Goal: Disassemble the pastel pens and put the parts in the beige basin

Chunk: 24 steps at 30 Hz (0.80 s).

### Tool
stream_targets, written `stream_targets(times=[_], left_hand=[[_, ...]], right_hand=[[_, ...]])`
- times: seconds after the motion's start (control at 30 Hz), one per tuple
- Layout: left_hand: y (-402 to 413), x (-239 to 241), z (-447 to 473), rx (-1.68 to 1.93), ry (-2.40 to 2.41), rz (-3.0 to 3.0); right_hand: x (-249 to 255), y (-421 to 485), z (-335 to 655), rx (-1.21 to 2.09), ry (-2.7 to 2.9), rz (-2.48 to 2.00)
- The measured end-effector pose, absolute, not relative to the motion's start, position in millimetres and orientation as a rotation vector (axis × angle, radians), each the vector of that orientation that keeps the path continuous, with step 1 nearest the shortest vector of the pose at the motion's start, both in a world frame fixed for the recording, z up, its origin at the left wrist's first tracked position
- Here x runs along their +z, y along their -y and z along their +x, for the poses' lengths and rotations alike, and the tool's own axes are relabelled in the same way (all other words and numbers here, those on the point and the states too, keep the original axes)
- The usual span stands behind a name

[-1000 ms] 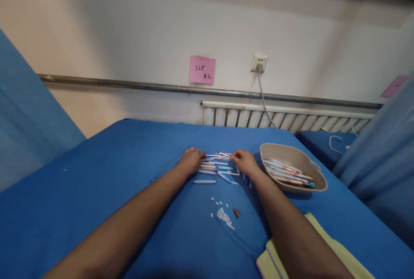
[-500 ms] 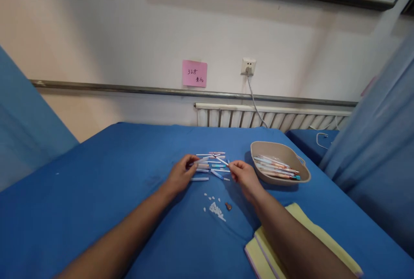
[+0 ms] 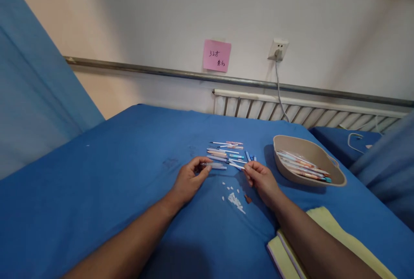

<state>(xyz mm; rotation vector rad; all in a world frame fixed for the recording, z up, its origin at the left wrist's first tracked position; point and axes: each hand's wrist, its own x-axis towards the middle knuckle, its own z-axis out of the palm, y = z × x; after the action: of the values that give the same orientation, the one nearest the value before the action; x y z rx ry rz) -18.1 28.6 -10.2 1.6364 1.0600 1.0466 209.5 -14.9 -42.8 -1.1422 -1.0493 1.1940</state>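
A scatter of pen parts (image 3: 226,153) (barrels, refills, caps) lies on the blue cloth-covered table (image 3: 113,167). My left hand (image 3: 189,180) pinches a clear pen barrel (image 3: 211,164) between thumb and fingers, just above the cloth. To the right, my right hand (image 3: 261,180) is closed on a thin refill (image 3: 237,166) whose tip points left toward the barrel. Small white bits (image 3: 234,199) and a small brown piece (image 3: 247,199) lie between my hands, nearer to me.
A beige oval basket (image 3: 293,173) with several assembled pens stands right of my right hand. Yellow folded cloths (image 3: 323,244) lie at the near right. Blue curtains hang at both sides. A radiator, wall socket with cable and pink note are behind the table.
Both hands have drawn back from the pile toward me, each with a part. The camera view has shifted, so the pile and basket sit further right.
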Motion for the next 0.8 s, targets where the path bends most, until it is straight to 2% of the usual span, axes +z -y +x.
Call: stream_targets(times=[0.27,0.8], left_hand=[[-32.3,-9.9,-18.0,1.021,-1.007,1.396],[-30.0,-6.3,-19.1,1.051,-1.044,1.388]], right_hand=[[-39.2,16.4,207.8,1.132,1.123,-1.220],[-38.1,17.4,209.8,1.071,1.066,-1.232]])
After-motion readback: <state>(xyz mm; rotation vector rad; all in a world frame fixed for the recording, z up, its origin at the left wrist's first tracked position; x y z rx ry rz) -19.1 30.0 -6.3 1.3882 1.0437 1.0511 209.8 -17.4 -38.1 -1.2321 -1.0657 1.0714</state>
